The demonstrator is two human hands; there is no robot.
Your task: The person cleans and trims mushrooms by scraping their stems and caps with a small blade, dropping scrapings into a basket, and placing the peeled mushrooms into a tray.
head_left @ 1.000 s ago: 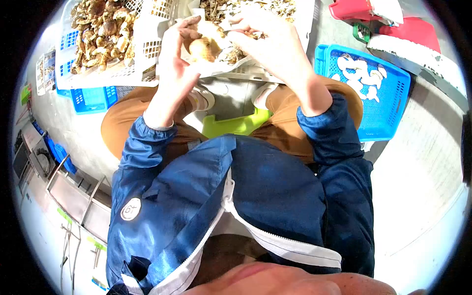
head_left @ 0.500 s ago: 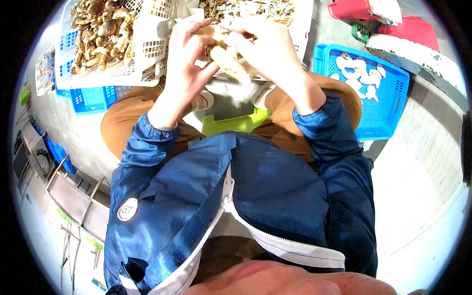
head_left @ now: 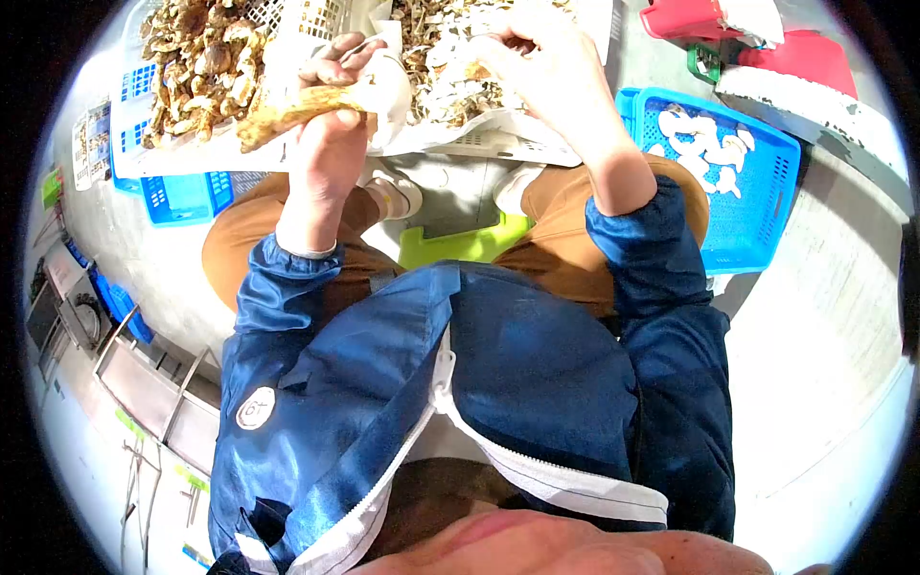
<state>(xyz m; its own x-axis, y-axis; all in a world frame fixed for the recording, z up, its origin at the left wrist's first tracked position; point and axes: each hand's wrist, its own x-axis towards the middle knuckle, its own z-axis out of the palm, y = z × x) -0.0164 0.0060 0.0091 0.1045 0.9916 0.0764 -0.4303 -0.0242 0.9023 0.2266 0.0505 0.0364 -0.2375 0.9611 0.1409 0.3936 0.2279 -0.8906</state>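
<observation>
My left hand (head_left: 331, 149) is closed round a mushroom (head_left: 302, 107), which lies across the fingers and thumb. Its thick yellowish-brown stem points left, and a pale, rounded end sits at its right. Apart from it, over a tray of brown and whitish scraps (head_left: 436, 72), hovers my right hand (head_left: 541, 72). Its thumb and fingers are pinched together; whatever may be between them is too small and overexposed to make out. Just left of my left hand, several brown mushrooms (head_left: 206, 72) are heaped in a white perforated basket (head_left: 182, 160).
On the right, a blue basket (head_left: 757, 244) holds several white pieces (head_left: 709, 144). Another blue basket (head_left: 187, 198) is under the white one. A lime-green stool (head_left: 460, 246) is between my legs. Red containers (head_left: 800, 62) stand at the far right.
My hands have moved apart. The left has carried the mushroom left and turned it, so the stem points left; the right has shifted right, over the scraps.
</observation>
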